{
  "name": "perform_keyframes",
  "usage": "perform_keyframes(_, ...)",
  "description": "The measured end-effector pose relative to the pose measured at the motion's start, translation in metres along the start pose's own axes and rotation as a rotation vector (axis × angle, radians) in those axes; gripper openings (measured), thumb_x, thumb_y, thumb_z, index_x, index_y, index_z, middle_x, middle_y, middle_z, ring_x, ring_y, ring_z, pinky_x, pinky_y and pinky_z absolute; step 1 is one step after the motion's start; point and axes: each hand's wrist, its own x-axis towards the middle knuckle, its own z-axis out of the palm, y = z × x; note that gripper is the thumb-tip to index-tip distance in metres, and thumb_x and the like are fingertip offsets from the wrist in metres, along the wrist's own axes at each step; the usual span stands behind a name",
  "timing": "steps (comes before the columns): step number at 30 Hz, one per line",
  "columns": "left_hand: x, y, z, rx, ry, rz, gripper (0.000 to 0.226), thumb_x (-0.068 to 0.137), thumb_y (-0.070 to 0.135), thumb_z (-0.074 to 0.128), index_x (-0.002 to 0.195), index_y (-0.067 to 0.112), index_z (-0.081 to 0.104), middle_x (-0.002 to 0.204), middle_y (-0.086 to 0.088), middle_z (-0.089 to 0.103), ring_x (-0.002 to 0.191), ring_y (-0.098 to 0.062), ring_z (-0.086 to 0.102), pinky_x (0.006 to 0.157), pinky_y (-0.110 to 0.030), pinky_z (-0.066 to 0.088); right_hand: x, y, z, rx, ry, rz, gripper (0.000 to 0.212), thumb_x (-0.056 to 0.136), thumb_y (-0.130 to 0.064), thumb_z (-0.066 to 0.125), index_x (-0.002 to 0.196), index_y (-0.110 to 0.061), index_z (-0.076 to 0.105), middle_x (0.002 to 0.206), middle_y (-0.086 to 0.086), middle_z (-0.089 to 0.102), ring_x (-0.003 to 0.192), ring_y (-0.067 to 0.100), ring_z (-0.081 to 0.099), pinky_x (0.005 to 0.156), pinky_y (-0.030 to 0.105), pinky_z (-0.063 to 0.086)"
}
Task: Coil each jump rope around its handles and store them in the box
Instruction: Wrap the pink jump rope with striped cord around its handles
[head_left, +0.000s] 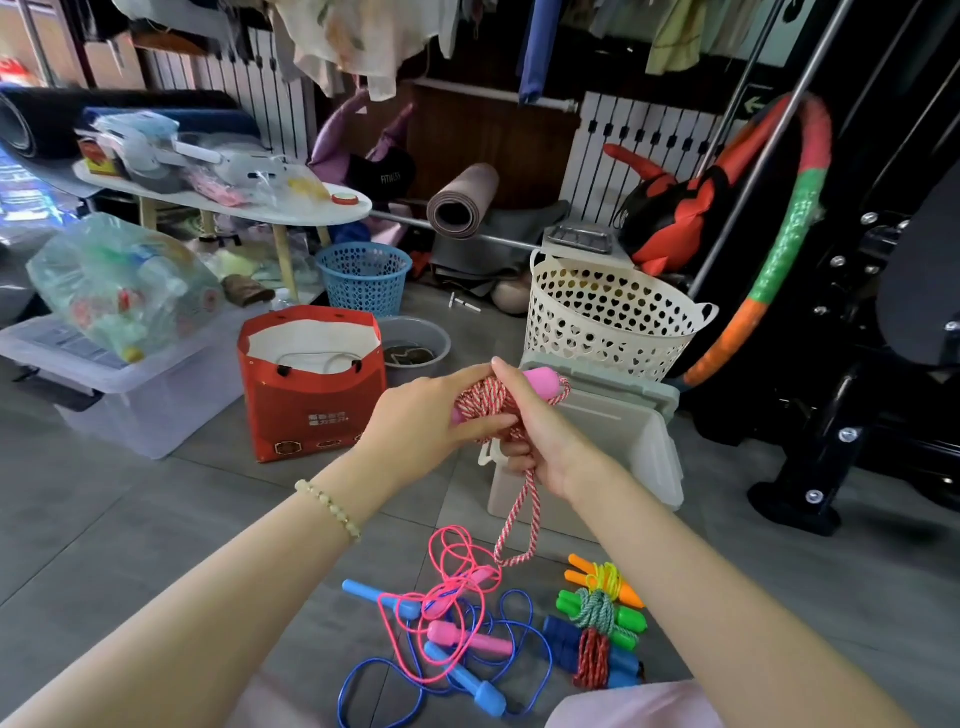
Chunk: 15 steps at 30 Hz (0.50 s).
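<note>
**A:** From the head camera, where is the rope being worked on?

**B:** Mid-air at the centre. The right hand is wrapped round the pink handles, which poke out toward 1 o'clock. The left hand pinches the red-and-white rope where its turns cross the handles, probably so the wraps can't slip.

**A:** Is it fully wound?

**B:** No. A slack loop hangs toward 6 o'clock, its end near the floor, so I'd say there are several turns left.

**A:** And the box?

**B:** The box is at 3 o'clock, just behind the right hand and close enough for a short drop. The hands cover part of it, so I can't tell what's inside.

**A:** What about the other ropes?

**B:** Down at 6 o'clock the pink rope and the blue rope lie loose and tangled together. At 5 o'clock there are three finished ones, sorted apart from the tangle: the orange bundle, the green bundle and the dark blue bundle. They're wound but not yet stored.
</note>
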Motion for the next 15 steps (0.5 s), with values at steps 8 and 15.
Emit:
perform_keyframes(8,-0.005,0.001,-0.013,-1.12,-0.564,-0.549,0.064,0.091,0.061,0.031,0.096,0.005,0.063,0.083,-0.012,0.068,0.061,-0.02,0.066,0.059,-0.03,0.057,0.002,0.003,0.0,-0.061,0.051,-0.192,0.039,0.088,-0.055,0.05,0.062,-0.026,0.044,0.039,-0.016,0.041,0.032,0.0,0.035,0.034,0.01,0.024)
perform_keyframes(15,0.001,0.001,0.001,-0.554,-0.23,-0.299,0.043,0.095,0.053,0.035,0.086,0.013,0.048,0.067,0.0,0.055,0.057,-0.017,0.05,0.055,-0.027,0.041,0.005,0.006,0.002,0.084,0.043,-0.072,0.04,0.082,-0.057,0.057,0.066,-0.024,0.042,0.054,-0.004,0.03,0.037,0.003,0.021,0.037,0.017,0.013)
